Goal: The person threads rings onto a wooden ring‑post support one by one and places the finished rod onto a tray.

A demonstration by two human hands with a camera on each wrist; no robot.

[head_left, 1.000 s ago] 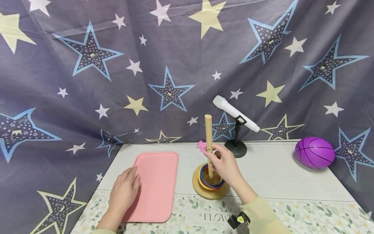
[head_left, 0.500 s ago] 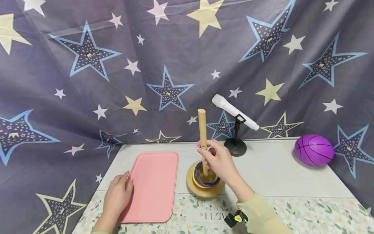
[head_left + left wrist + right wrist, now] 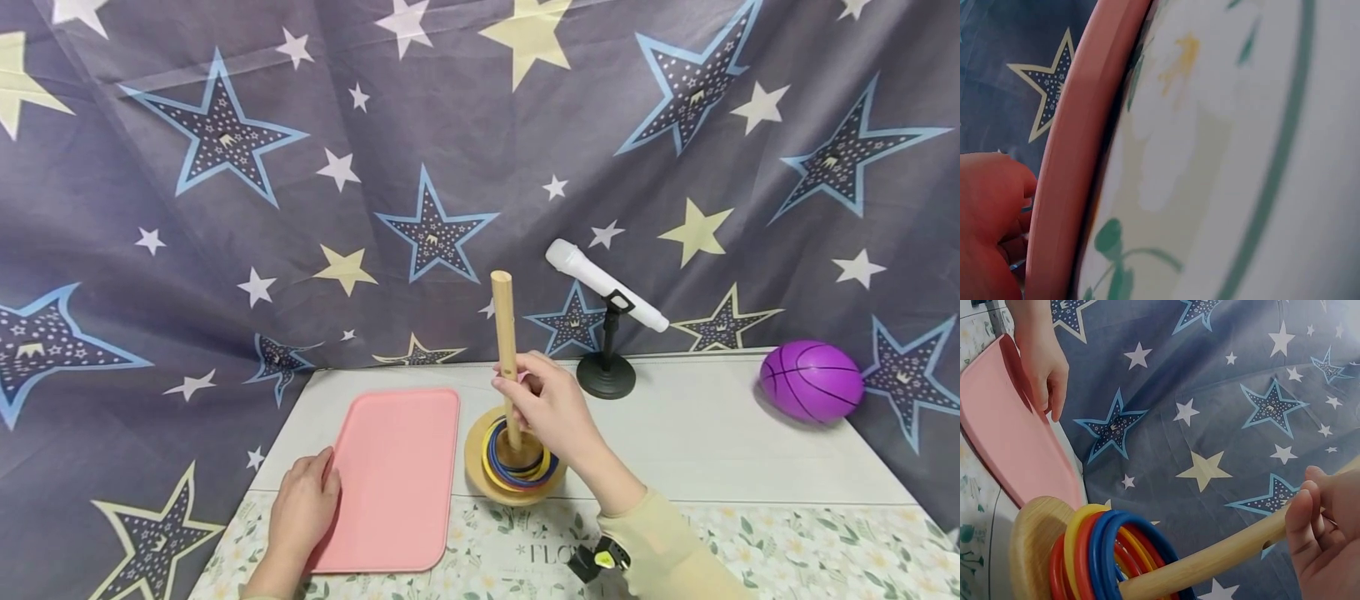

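Observation:
My right hand (image 3: 553, 412) grips the wooden pole (image 3: 503, 317) of a ring toss stand about midway up. Round the foot of the pole lie several rings (image 3: 1100, 550) in blue, yellow and red, stacked on the round wooden base (image 3: 1030, 550). The pole leans slightly left in the head view. Over on the left, my left hand (image 3: 303, 504) rests at the left rim of a pink tray (image 3: 393, 479), its fingers loosely bent. In the left wrist view that hand (image 3: 988, 219) shows beyond the tray's rim; its fingertips are partly hidden.
A white microphone (image 3: 607, 285) sits on a black stand (image 3: 606, 375) behind the right hand. Farther right lies a purple ball (image 3: 812, 381). A star-printed curtain (image 3: 480, 150) hangs behind the table (image 3: 712, 450), whose front has a floral cover.
The ring stand has shifted left with my right hand, and its rings now sit less evenly. A small pink object by the pole has dropped out of sight. My left hand slid slightly left and down.

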